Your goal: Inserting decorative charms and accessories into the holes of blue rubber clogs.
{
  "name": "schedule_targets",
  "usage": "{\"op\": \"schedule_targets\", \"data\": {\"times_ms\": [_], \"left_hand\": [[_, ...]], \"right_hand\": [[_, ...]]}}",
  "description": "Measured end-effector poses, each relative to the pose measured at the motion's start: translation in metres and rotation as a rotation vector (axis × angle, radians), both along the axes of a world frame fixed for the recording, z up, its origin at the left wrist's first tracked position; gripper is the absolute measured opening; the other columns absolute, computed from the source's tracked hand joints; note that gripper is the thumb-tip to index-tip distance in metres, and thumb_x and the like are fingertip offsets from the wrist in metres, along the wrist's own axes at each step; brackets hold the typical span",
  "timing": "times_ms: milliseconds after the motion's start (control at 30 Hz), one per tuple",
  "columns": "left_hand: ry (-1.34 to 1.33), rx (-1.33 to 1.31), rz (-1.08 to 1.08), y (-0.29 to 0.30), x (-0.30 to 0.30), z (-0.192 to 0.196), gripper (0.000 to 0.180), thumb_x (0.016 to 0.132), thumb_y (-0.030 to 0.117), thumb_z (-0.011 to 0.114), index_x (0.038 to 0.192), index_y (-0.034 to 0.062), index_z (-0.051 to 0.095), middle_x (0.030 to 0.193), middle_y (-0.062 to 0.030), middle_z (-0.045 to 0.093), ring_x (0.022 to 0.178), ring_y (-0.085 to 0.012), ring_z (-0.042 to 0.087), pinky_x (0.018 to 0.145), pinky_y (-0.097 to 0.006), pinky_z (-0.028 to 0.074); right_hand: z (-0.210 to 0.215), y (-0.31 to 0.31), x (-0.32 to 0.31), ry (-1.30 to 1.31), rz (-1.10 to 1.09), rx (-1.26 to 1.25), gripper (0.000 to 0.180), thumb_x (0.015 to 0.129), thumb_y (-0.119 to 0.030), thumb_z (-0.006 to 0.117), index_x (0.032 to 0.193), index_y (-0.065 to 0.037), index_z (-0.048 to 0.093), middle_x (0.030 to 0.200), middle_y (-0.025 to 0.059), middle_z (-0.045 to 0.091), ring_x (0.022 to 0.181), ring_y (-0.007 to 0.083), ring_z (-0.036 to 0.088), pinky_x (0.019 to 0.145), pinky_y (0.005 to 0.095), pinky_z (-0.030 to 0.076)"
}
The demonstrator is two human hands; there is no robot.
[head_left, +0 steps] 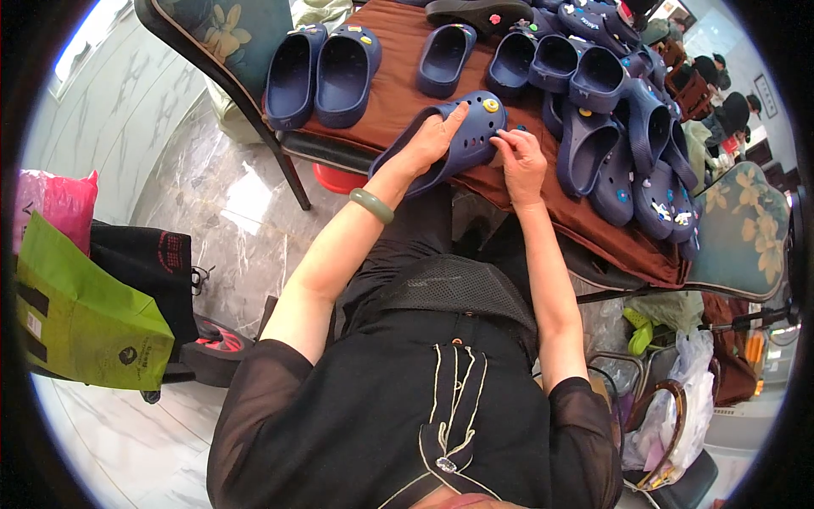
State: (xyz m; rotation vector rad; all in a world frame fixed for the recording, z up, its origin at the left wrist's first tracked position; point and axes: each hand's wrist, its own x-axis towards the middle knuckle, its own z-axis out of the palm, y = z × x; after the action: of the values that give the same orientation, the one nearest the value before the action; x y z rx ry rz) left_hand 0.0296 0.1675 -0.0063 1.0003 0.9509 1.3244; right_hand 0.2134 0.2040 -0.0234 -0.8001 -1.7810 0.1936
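A navy blue foam clog (471, 151) with round holes is tilted over the near edge of the brown cloth. My left hand (431, 142) is closed round its side, thumb lying on the upper. A yellow round shoe charm (491, 105) sits in the clog near the toe. Beside the toe, my right hand (523, 165) has its thumb and fingers pinched together at the clog's edge. Whatever is between those fingertips is too small to make out. A green bangle (371, 206) circles my left wrist.
Paired clogs (346, 81) stand at the far left of the brown cloth (398, 51), and many more clogs (598, 81) are heaped to the right. Flowered chairs (738, 225) flank the cloth. A green bag (93, 305) stands at left; plastic bags (678, 407) lie lower right.
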Motion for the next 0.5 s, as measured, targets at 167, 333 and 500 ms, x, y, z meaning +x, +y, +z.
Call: {"op": "schedule_targets", "data": {"times_ms": [167, 333, 500], "left_hand": [[0.043, 0.044, 0.048, 0.003, 0.002, -0.004, 0.049, 0.094, 0.043, 0.05, 0.107, -0.0041, 0.059, 0.092, -0.0069, 0.062, 0.079, -0.0106, 0.056, 0.068, -0.027, 0.047], [0.078, 0.067, 0.072, 0.002, 0.003, -0.008, 0.039, 0.094, 0.038, 0.051, 0.107, 0.0015, 0.059, 0.091, -0.0035, 0.063, 0.072, -0.0082, 0.059, 0.061, -0.024, 0.048], [0.125, 0.242, 0.055, -0.001, 0.001, -0.021, 0.036, 0.094, 0.029, 0.051, 0.114, -0.0005, 0.055, 0.104, -0.0049, 0.06, 0.089, -0.0097, 0.057, 0.077, -0.025, 0.046]], "right_hand": [[-0.007, -0.018, -0.014, 0.005, 0.056, 0.041, 0.023, 0.071, -0.002, 0.074, 0.093, -0.005, 0.069, 0.088, 0.0075, 0.06, 0.08, 0.0215, 0.058, 0.07, 0.0309, 0.049], [-0.01, -0.025, -0.011, -0.084, 0.04, 0.146, 0.028, 0.072, 0.001, 0.072, 0.099, -0.006, 0.069, 0.09, 0.0082, 0.059, 0.083, 0.0225, 0.057, 0.071, 0.0313, 0.048], [-0.015, -0.03, -0.015, 0.048, 0.064, 0.014, 0.027, 0.073, -0.001, 0.072, 0.099, -0.007, 0.069, 0.087, 0.0073, 0.06, 0.084, 0.0226, 0.057, 0.072, 0.0317, 0.047]]}}
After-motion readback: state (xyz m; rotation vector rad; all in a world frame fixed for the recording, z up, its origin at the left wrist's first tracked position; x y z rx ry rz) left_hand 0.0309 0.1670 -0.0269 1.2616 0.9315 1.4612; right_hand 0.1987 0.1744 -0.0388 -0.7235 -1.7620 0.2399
